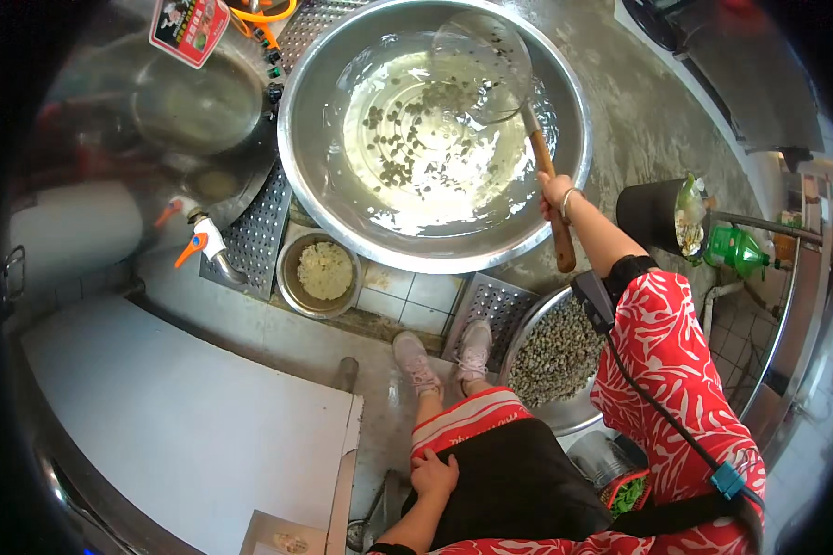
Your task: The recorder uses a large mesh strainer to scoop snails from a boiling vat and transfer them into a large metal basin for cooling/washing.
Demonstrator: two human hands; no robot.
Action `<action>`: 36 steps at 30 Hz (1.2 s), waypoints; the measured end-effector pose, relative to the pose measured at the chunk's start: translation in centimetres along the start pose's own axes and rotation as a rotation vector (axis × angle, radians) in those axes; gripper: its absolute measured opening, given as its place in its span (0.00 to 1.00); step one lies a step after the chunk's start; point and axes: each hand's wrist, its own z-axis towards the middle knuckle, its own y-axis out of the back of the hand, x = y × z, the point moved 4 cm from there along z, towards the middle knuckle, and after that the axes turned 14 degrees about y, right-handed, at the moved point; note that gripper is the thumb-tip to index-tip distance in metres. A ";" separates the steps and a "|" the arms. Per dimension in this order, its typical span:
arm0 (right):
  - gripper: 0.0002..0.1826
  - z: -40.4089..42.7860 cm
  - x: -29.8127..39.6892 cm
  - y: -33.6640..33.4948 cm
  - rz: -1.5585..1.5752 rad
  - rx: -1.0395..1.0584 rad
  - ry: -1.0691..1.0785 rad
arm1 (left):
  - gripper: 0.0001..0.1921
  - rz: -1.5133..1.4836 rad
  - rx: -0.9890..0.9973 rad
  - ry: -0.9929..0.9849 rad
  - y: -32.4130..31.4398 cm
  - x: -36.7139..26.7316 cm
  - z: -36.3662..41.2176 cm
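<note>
My right hand [555, 193] grips the wooden handle [543, 149] of a round wire-mesh skimmer [484, 66]. The mesh head is tilted over the far right part of a large metal basin [434, 262], and a few dark bits cling to it. Water fills the basin, with many small dark pieces, too small to name for sure, scattered across the bottom [396, 170]. My left hand [434, 475] rests on my black apron [500, 479] near its red-and-white hem, holding nothing that I can see.
Near my feet stand a basin of small shells, apparently snails [559, 354], and a metal bowl of pale mash [325, 270]. A tap with an orange handle [193, 250] juts out at left. Right are a black bucket [649, 216], a green bottle [734, 248]; a white worktop [201, 430] lies lower left.
</note>
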 end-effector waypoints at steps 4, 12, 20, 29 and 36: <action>0.20 -1.7 0.0 -3.4 -0.023 0.178 0.072 | 0.25 -0.002 -0.003 -0.011 0.0 -0.2 -0.2; 0.09 -10.0 -4.0 -12.7 0.674 0.927 -0.324 | 0.26 -0.011 0.055 0.002 -0.5 -0.1 -0.1; 0.09 -21.8 -7.9 -9.2 0.895 0.979 -0.517 | 0.26 0.011 -0.026 -0.029 -2.0 1.3 0.6; 0.06 -22.2 -8.7 -5.4 0.734 0.757 -0.078 | 0.27 0.032 0.030 -0.047 -1.2 0.9 0.6; 0.08 -33.9 -15.9 8.9 0.699 0.592 -0.313 | 0.28 0.035 0.023 -0.057 -0.8 1.3 0.9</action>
